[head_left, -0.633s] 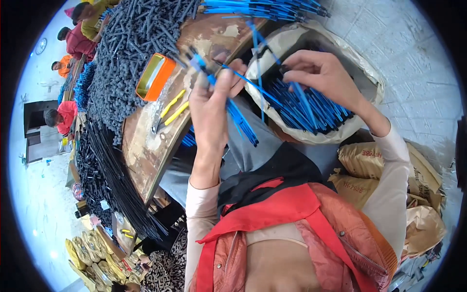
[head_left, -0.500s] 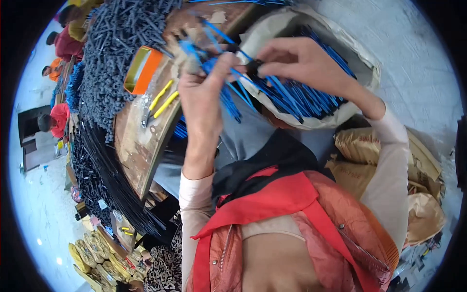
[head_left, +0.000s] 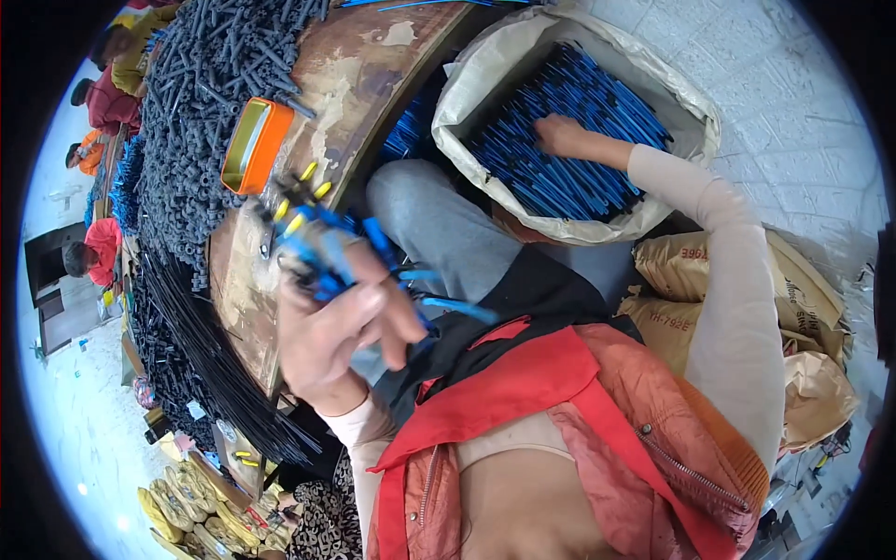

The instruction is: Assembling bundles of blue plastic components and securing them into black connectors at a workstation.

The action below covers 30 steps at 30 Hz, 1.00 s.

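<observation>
sleeves (head_left: 733, 280): long, pale pinkish beige | vest (head_left: 625, 383): salmon-red, puffy, metal zips (head_left: 695, 469), round snaps (head_left: 646, 429) | ribbed edging (head_left: 717, 422): orange, right side | band (head_left: 495, 401): bright red, straps running near | neckline (head_left: 513, 442): pale beige, curved | lap cloth (head_left: 560, 289): black, red patch | trousers (head_left: 439, 210): grey, far side | left hand (head_left: 336, 331), right hand (head_left: 560, 137): bare

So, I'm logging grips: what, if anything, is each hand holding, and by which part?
Left hand: a bundle of thin blue sticks with dark ends; blur hides where it's gripped. Right hand: among similar sticks inside the white sack; grip unclear.
</observation>
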{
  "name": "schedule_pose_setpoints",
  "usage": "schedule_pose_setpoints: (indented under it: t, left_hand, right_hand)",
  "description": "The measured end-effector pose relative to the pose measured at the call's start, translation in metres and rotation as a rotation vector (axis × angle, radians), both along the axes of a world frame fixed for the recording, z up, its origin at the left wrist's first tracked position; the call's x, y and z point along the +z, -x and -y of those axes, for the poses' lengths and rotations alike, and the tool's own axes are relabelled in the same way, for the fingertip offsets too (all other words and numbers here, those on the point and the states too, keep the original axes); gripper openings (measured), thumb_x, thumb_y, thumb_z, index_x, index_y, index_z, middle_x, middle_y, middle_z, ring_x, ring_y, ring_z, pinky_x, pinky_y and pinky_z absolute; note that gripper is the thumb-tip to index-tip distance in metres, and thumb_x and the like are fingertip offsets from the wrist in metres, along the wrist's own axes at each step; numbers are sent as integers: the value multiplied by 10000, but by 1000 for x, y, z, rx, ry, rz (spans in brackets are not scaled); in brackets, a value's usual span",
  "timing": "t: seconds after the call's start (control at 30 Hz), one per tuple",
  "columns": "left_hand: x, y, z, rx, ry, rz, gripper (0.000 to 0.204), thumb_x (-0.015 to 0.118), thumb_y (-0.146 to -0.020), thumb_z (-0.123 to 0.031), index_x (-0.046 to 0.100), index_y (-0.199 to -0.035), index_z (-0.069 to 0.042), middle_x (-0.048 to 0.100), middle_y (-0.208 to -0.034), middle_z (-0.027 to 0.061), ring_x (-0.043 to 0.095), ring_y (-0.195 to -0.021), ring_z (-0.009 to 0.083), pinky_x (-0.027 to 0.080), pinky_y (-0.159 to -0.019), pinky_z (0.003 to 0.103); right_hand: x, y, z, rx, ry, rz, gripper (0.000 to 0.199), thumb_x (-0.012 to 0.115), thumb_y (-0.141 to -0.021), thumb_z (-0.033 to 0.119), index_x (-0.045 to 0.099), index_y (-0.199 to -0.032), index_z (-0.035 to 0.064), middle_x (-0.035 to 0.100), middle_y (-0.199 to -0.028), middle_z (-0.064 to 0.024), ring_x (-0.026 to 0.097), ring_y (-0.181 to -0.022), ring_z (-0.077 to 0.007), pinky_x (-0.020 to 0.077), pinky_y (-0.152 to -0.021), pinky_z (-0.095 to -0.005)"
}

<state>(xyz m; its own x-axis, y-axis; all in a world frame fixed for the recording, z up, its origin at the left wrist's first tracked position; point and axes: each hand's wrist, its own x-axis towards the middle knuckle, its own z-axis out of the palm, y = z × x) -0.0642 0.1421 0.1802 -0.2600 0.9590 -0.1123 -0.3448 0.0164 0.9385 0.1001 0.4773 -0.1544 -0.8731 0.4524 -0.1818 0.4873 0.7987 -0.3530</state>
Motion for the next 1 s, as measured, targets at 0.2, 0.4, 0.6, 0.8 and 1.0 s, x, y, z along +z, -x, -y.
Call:
schedule_pose_setpoints:
  t: [0.2,0.4,0.6,0.8,1.0]
  left_hand:
    - [-26,14,-20,241,197,-211,247,706,-915,-134,620,-1115,-17,581,-567,52,441,-364,96,251,-382,205]
    - [-56,26,-51,412,154,-202,246,617,-996,-156,616,-1180,7,710,-834,123,674,-664,153,337,-475,199]
    - [-75,21,-81,337,42,-179,249,612,-1001,-148,605,-1197,6,731,-1054,194,736,-859,204,409,-558,218]
    - [-71,32,-64,467,173,-120,223,592,-1009,-130,597,-1189,1,725,-1060,194,736,-888,207,469,-590,228]
    - [-79,15,-74,322,21,-18,272,569,-1030,-169,593,-1221,23,697,-1131,225,714,-1015,291,594,-846,377]
  right_hand:
    - [18,-14,-4,-57,18,66,234,664,-777,188,698,-936,19,694,-820,-237,712,-744,-353,557,-719,-469]
    - [130,-52,23,-234,455,-357,178,641,-831,127,509,-854,11,581,-636,-115,631,-636,-180,492,-609,-342]
    - [255,-45,29,-187,283,-447,151,629,-892,105,498,-918,36,588,-693,-56,585,-609,-118,492,-580,-282]
    - [367,-60,34,-262,289,-300,221,642,-920,100,562,-1107,16,681,-882,-131,689,-728,-202,565,-652,-337]
    - [352,-51,45,-306,613,-905,127,652,-955,110,611,-1009,3,716,-855,-86,697,-683,-157,572,-636,-288]
